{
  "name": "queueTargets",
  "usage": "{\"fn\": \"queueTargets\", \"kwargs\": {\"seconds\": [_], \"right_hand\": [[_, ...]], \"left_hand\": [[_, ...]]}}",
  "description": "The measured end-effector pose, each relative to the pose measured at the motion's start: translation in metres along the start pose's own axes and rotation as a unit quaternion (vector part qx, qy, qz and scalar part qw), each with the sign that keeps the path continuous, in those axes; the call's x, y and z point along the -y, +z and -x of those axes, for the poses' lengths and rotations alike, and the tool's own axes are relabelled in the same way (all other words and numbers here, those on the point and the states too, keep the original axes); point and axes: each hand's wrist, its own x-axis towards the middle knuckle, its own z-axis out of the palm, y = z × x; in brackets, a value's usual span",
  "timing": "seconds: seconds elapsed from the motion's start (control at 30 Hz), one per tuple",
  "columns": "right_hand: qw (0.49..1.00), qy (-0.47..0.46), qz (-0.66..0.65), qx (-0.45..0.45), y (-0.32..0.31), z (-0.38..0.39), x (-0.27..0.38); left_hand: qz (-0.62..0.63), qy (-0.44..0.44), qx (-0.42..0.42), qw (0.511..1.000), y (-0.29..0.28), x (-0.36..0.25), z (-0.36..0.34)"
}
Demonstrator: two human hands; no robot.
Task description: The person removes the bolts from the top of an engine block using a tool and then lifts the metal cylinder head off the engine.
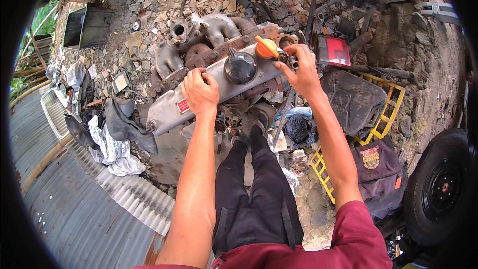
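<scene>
A long grey metal valve cover point(167, 112) lies slantwise on an engine, its right end farther from me. It carries a round black cap point(240, 67), an orange filler cap point(267, 48) and a small red label point(182, 105). My left hand point(200, 89) rests on the cover left of the black cap, its fingers bent over the far edge. At the right end, beside the orange cap, my right hand point(302, 72) grips the cover with thumb and fingers apart round its end. Behind the cover stand rusty and grey manifold pipes point(214, 27). The cover's underside is hidden.
Rubble and stones cover the ground. To the right lie a red tail light point(334, 51), a dark plastic panel point(351, 100), a yellow metal frame point(391, 109), a dark bag point(381, 162) and a wheel point(440, 187). Corrugated sheets point(74, 194) and white plastic point(107, 142) lie left.
</scene>
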Motion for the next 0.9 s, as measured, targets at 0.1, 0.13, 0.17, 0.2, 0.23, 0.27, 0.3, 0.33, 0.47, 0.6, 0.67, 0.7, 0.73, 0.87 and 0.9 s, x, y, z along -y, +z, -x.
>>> {"fn": "queueTargets", "kwargs": {"seconds": [0.1, 0.13, 0.17, 0.2, 0.23, 0.27, 0.3, 0.33, 0.47, 0.6, 0.67, 0.7, 0.73, 0.87, 0.9], "right_hand": [[0.997, -0.059, 0.049, 0.007, 0.002, 0.000, -0.006], [0.996, -0.076, 0.055, 0.011, 0.002, -0.001, -0.006], [0.994, -0.089, 0.058, -0.005, 0.003, 0.000, -0.006], [0.993, -0.101, 0.061, -0.022, 0.003, 0.002, -0.005], [0.991, -0.112, 0.063, -0.038, 0.003, 0.004, -0.003], [0.992, -0.094, 0.058, -0.055, 0.005, 0.005, 0.000], [0.993, -0.076, 0.054, -0.071, 0.007, 0.005, 0.005], [0.993, -0.057, 0.050, -0.087, 0.008, 0.006, 0.008], [0.998, -0.029, 0.045, -0.030, 0.005, 0.008, 0.001], [0.991, -0.117, 0.057, -0.010, -0.003, 0.002, -0.006], [0.991, -0.124, 0.040, -0.029, -0.005, 0.003, -0.005], [0.998, -0.051, -0.031, -0.007, -0.006, 0.006, 0.000], [0.999, -0.054, -0.006, -0.008, -0.005, 0.006, 0.000], [0.998, -0.044, 0.039, 0.007, 0.002, 0.009, -0.008], [0.997, -0.068, 0.042, 0.006, 0.002, 0.006, -0.009]], "left_hand": [[0.006, -0.008, 0.004, 1.000, -0.001, -0.003, 0.000], [0.007, -0.010, 0.004, 1.000, -0.001, -0.003, 0.000], [0.007, -0.013, 0.009, 1.000, -0.002, -0.003, 0.001], [0.007, -0.016, 0.015, 1.000, -0.002, -0.003, 0.001], [0.006, -0.018, 0.020, 1.000, -0.002, -0.002, 0.002], [0.006, -0.018, 0.019, 1.000, -0.002, -0.002, 0.002], [0.007, -0.017, 0.018, 1.000, -0.002, -0.002, 0.001], [0.008, -0.017, 0.017, 1.000, -0.001, -0.002, 0.002], [0.014, -0.011, 0.009, 1.000, -0.002, -0.001, 0.002], [0.014, -0.005, 0.001, 1.000, -0.002, -0.002, 0.002], [0.014, -0.006, 0.004, 1.000, -0.003, -0.003, 0.001], [0.014, -0.006, 0.006, 1.000, -0.004, -0.004, 0.002], [0.014, -0.007, 0.009, 1.000, -0.005, -0.005, 0.003], [0.010, -0.013, 0.013, 1.000, -0.002, -0.004, 0.002], [0.009, -0.013, 0.013, 1.000, -0.002, -0.003, 0.002]]}}
